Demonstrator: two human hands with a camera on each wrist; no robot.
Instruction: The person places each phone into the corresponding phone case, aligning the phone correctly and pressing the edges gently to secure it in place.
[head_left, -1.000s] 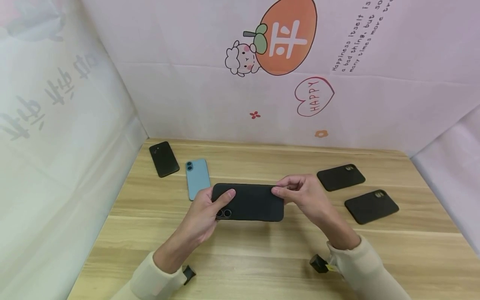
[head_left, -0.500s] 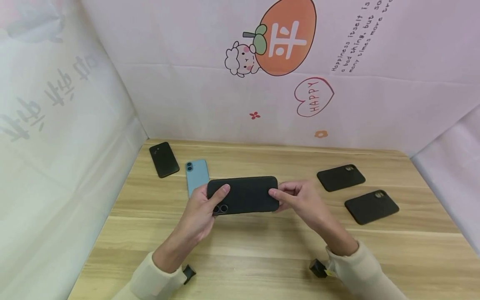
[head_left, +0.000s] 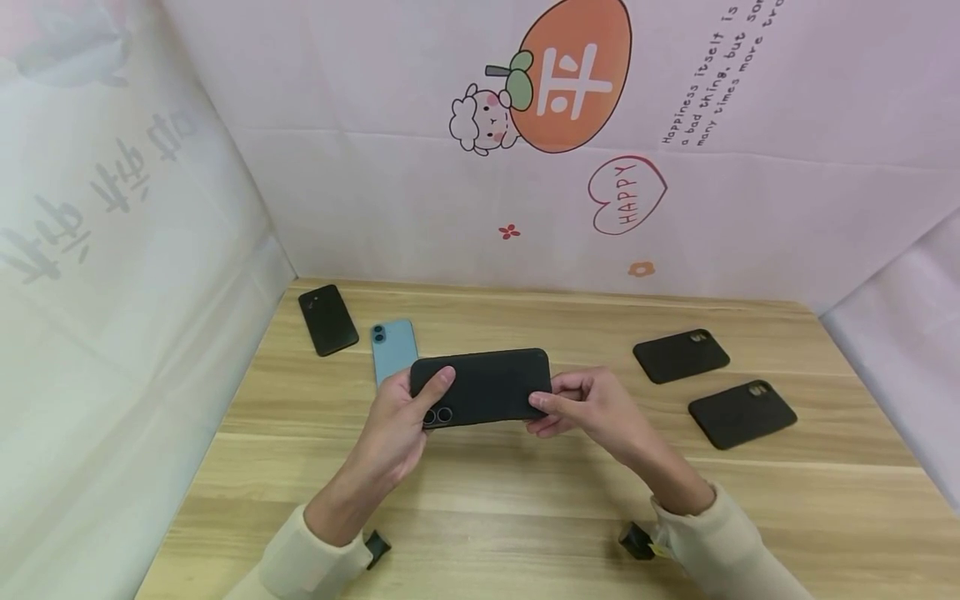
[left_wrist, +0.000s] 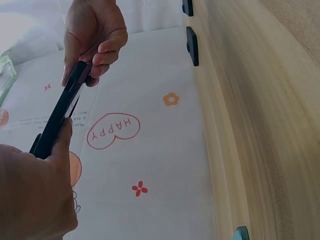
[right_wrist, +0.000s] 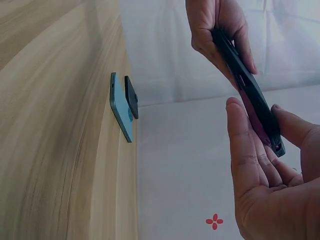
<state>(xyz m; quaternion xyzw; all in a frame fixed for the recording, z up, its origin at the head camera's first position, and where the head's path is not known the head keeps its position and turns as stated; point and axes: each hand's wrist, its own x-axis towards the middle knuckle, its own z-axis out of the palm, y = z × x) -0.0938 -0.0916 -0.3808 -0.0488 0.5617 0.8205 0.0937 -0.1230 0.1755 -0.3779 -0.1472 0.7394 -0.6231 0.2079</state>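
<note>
Both hands hold up a black phone case sideways above the table, its back with two camera rings facing up. My left hand grips the camera end, thumb across the back and fingers behind. At the other end, my right hand pinches the near corner between thumb and fingers. Seen edge-on in the right wrist view, the case has a purplish phone against its inner side. A thin gap shows between the two layers in the left wrist view, where the case is also edge-on.
On the wooden table, a light blue phone and a black phone lie at the back left. Two black phone cases, a farther one and a nearer one, lie at the right. A printed white curtain stands behind.
The case and phone have shifted slightly left and away, tilting a little. My right hand has slid down along the right end, from the far corner to the near corner.
</note>
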